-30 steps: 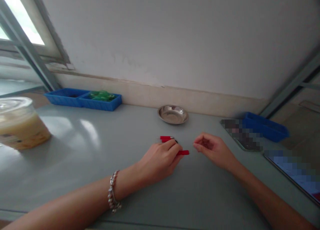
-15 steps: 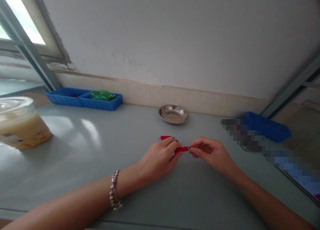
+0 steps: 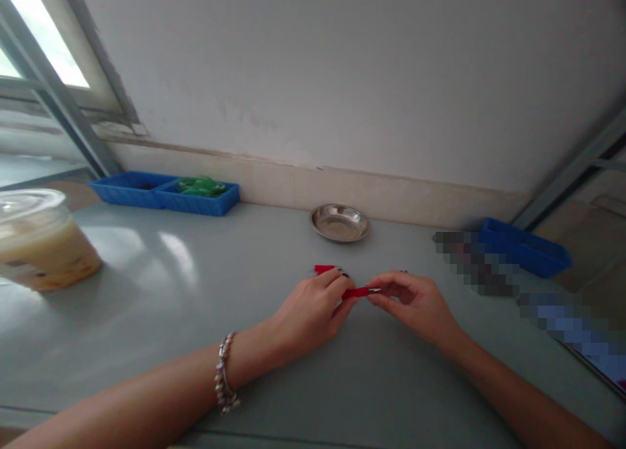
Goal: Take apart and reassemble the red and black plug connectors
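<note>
My left hand (image 3: 315, 305), with a beaded bracelet on its wrist, is closed on a red pen barrel (image 3: 356, 293) held level above the table. A slim silver tip (image 3: 374, 290) shows at the barrel's right end. The thumb and forefinger of my right hand (image 3: 415, 302) close about this tip from either side; its other fingers are curled and partly hidden. Just behind my left knuckles a second red pen part (image 3: 325, 268) shows, with a dark bit near its right end. I cannot tell whether it lies on the table or is held. A small dark thing (image 3: 403, 272) peeks out behind my right hand.
A round steel dish (image 3: 339, 225) stands by the wall. Blue trays (image 3: 195, 204) at back left hold green pieces; another blue tray (image 3: 528, 248) is at right, near blurred items and a phone-like screen (image 3: 577, 332). A lidded plastic cup (image 3: 46, 247) stands at far left.
My right fingertips have parted a little around the pen's tip, and more of the silver point shows between them. My left hand has hardly moved.
</note>
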`<state>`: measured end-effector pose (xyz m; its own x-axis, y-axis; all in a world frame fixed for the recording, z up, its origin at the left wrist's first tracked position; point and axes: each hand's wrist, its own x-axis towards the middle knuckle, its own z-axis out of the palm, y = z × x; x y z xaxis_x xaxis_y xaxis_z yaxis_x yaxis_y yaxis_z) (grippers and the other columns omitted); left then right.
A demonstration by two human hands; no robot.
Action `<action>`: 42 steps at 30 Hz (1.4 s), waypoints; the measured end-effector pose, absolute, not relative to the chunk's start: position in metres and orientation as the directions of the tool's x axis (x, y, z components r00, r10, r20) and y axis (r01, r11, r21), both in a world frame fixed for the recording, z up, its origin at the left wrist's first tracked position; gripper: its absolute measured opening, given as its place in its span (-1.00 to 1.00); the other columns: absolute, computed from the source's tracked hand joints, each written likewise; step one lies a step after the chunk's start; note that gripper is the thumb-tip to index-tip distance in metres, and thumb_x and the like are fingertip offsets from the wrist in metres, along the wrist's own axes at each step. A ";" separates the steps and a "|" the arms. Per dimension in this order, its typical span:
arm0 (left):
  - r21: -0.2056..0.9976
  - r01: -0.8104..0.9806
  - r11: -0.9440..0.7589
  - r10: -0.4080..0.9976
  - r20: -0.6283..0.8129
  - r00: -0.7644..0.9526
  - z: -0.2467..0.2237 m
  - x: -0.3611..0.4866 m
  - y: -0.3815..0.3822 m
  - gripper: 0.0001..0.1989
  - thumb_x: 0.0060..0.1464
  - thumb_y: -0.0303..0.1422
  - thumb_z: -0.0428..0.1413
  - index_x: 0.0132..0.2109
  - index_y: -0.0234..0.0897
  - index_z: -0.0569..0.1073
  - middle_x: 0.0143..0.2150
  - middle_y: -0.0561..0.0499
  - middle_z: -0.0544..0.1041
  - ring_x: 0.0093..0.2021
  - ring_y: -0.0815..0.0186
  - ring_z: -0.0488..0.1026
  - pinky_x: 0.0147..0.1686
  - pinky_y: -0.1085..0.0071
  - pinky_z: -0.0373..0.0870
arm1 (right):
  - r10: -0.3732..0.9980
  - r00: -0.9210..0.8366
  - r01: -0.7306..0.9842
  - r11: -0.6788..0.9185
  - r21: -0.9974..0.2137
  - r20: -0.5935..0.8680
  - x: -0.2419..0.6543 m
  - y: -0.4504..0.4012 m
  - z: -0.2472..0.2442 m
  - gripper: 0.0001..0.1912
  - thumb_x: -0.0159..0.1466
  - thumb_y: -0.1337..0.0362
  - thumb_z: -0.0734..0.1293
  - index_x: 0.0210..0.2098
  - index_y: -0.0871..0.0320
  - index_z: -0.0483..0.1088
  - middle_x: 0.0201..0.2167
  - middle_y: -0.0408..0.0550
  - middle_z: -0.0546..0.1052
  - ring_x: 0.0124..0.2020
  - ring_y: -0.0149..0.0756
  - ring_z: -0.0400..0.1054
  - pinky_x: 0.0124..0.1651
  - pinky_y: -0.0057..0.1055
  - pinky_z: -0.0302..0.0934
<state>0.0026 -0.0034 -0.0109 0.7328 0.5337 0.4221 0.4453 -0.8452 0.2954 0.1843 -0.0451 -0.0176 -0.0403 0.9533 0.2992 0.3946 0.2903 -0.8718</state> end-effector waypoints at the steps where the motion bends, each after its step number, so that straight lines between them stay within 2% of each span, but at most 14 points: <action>1: 0.299 0.443 -0.845 0.533 0.424 0.732 -0.011 0.003 -0.003 -0.82 0.14 -0.35 -0.08 -0.25 -0.34 0.37 -0.34 -0.04 0.41 -0.47 0.40 0.34 -0.45 0.46 0.32 | 0.952 -0.033 0.394 0.293 -0.871 0.305 0.184 -0.045 -0.018 -0.87 0.01 0.26 0.34 -0.42 0.14 0.42 -0.50 -0.10 0.52 -0.43 -0.33 0.40 -0.33 -0.36 0.32; 7: 0.290 0.447 -0.846 0.532 0.415 0.738 -0.010 0.003 -0.004 -0.82 0.14 -0.36 -0.09 -0.23 -0.33 0.37 -0.33 -0.04 0.41 -0.45 0.38 0.35 -0.43 0.45 0.34 | 0.965 -0.032 0.448 0.246 -0.860 0.259 0.185 -0.045 -0.016 -0.87 0.06 0.23 0.31 -0.41 0.15 0.42 -0.54 -0.12 0.50 -0.52 -0.38 0.37 -0.43 -0.45 0.28; 12: 0.247 0.458 -0.854 0.520 0.407 0.751 -0.011 0.003 -0.005 -0.83 0.14 -0.39 -0.09 -0.21 -0.33 0.36 -0.30 -0.05 0.42 -0.35 0.31 0.39 -0.36 0.39 0.36 | 0.959 -0.138 0.592 0.279 -0.756 0.246 0.188 -0.046 -0.012 -0.71 0.19 0.16 0.18 -0.53 0.16 0.38 -0.63 -0.15 0.45 -0.58 -0.43 0.29 -0.50 -0.50 0.15; 14: 0.245 0.460 -0.854 0.521 0.405 0.752 -0.010 0.003 -0.004 -0.82 0.14 -0.38 -0.10 -0.21 -0.33 0.36 -0.30 -0.06 0.42 -0.35 0.30 0.39 -0.36 0.39 0.36 | 0.954 -0.151 0.626 0.295 -0.721 0.259 0.188 -0.046 -0.012 -0.74 0.19 0.14 0.17 -0.45 0.16 0.39 -0.61 -0.15 0.44 -0.57 -0.42 0.28 -0.49 -0.50 0.14; 16: 0.255 0.464 -0.849 0.529 0.404 0.746 -0.010 0.003 -0.003 -0.83 0.14 -0.38 -0.09 -0.21 -0.33 0.36 -0.31 -0.06 0.42 -0.37 0.32 0.39 -0.38 0.41 0.36 | 0.946 -0.135 0.631 0.312 -0.710 0.295 0.187 -0.047 -0.013 -0.77 0.15 0.15 0.23 -0.29 0.15 0.37 -0.56 -0.16 0.46 -0.55 -0.41 0.28 -0.47 -0.49 0.15; 18: 0.263 0.464 -0.846 0.533 0.410 0.740 -0.010 0.002 -0.002 -0.83 0.14 -0.38 -0.09 -0.21 -0.34 0.35 -0.30 -0.06 0.42 -0.38 0.33 0.38 -0.38 0.41 0.36 | 0.935 -0.119 0.631 0.330 -0.702 0.333 0.187 -0.047 -0.014 -0.76 0.11 0.20 0.28 -0.24 0.14 0.34 -0.53 -0.16 0.47 -0.53 -0.40 0.29 -0.43 -0.48 0.17; 22: 0.252 0.455 -0.854 0.520 0.414 0.747 -0.010 0.002 -0.002 -0.82 0.15 -0.38 -0.10 -0.20 -0.34 0.35 -0.31 -0.06 0.41 -0.34 0.31 0.39 -0.36 0.40 0.36 | 0.933 -0.108 0.633 0.332 -0.700 0.344 0.187 -0.047 -0.016 -0.88 0.13 0.24 0.26 -0.36 0.14 0.35 -0.55 -0.16 0.47 -0.52 -0.40 0.33 -0.40 -0.47 0.19; 29: 0.243 0.436 -0.867 0.499 0.424 0.756 -0.011 0.002 -0.002 -0.82 0.16 -0.36 -0.12 -0.23 -0.33 0.34 -0.33 -0.04 0.41 -0.39 0.33 0.38 -0.40 0.42 0.36 | 0.923 -0.153 0.654 0.363 -0.664 0.354 0.187 -0.047 -0.016 -0.87 0.15 0.23 0.24 -0.35 0.16 0.34 -0.57 -0.17 0.46 -0.54 -0.41 0.32 -0.42 -0.49 0.19; 34: 0.214 0.447 -0.868 0.495 0.425 0.758 -0.010 0.002 -0.003 -0.82 0.16 -0.38 -0.12 -0.21 -0.32 0.34 -0.31 -0.04 0.42 -0.35 0.30 0.40 -0.37 0.39 0.37 | 0.914 -0.196 0.691 0.386 -0.612 0.356 0.187 -0.049 -0.013 -0.84 0.19 0.20 0.20 -0.39 0.15 0.34 -0.57 -0.17 0.44 -0.54 -0.42 0.29 -0.43 -0.50 0.17; 42: 0.165 0.457 -0.874 0.481 0.422 0.768 -0.008 0.001 -0.004 -0.86 0.13 -0.40 -0.09 -0.22 -0.33 0.34 -0.32 -0.03 0.41 -0.40 0.31 0.40 -0.44 0.41 0.37 | 0.933 -0.196 0.692 0.349 -0.632 0.301 0.186 -0.050 -0.010 -0.80 0.19 0.19 0.20 -0.44 0.17 0.35 -0.58 -0.17 0.44 -0.55 -0.43 0.29 -0.45 -0.52 0.13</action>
<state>0.0011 -0.0038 -0.0082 0.7682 0.4810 0.4225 0.4567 -0.8742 0.1648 0.1857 -0.0499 -0.0105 -0.1962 0.9334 0.3005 0.6918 0.3489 -0.6321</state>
